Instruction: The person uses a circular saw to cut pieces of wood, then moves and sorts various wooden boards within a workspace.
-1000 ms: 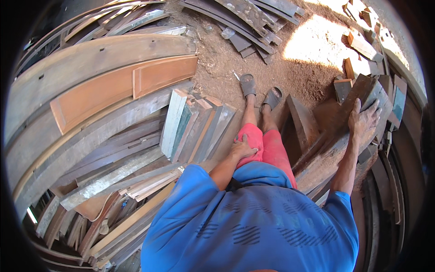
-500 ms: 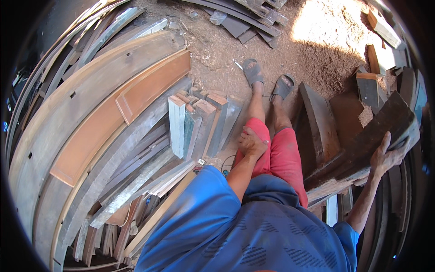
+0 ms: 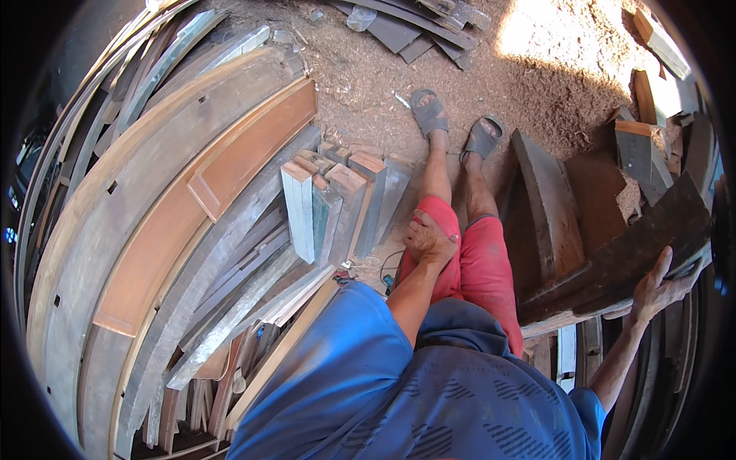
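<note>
My left hand [image 3: 428, 241] is closed on the left leg of my red shorts [image 3: 486, 264], at the knee, its fingers curled into the cloth. Out to the right, my right hand [image 3: 664, 288] grips a long, dark, rough wooden plank [image 3: 625, 245] near its outer end. The thumb points up along the plank's end, and some fingertips are hidden behind it. The plank slants from beside my right thigh up to the right. Beyond it a thick dark board [image 3: 549, 207] leans on edge, close to my right leg.
To the left lie long stacked planks [image 3: 153, 165], a brown panelled board [image 3: 230, 161] and several upright wood blocks [image 3: 331, 201]. Offcuts [image 3: 418, 31] lie ahead on the sawdust-covered floor [image 3: 368, 92]. Short wood pieces [image 3: 644, 149] pile up at the far right.
The view has shifted slightly. My right hand and the end of the plank sit a little lower in the picture. Both hands keep their hold.
</note>
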`<state>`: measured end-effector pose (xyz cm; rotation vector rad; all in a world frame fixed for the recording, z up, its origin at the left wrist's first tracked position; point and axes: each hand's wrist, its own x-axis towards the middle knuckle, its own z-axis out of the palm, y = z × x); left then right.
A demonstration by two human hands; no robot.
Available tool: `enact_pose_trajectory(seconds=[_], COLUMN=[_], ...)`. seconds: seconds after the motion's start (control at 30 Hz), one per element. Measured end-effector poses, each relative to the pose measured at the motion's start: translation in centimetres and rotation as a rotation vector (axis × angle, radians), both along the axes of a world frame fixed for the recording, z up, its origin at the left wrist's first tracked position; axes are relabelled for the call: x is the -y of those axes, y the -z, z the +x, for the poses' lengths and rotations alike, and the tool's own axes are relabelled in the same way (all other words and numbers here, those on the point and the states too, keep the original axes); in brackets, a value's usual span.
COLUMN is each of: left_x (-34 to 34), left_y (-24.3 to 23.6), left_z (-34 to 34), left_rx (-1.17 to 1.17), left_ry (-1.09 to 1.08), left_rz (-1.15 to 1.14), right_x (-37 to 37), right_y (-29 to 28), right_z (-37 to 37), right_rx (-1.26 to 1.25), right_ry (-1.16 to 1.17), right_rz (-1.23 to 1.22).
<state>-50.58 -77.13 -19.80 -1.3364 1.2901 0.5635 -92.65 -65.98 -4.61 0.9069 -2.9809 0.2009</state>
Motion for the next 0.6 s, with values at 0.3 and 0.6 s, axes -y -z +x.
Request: enact_pose_trajectory(seconds=[0.3,0.6], left_x=[0.6,0.76], left_y=[0.19,0.19], left_z=[-0.22,0.23], left_rx=[-0.008,-0.012], left_ry=[0.005,-0.005], left_rz=[-0.014,-0.022], right_x=[0.38,0.12], right_y=[0.07,-0.02], right_z=[0.03,0.16], right_rx=[0.047,0.014], right_ry=[0.006,0.042], right_rz=[-0.039,0.003])
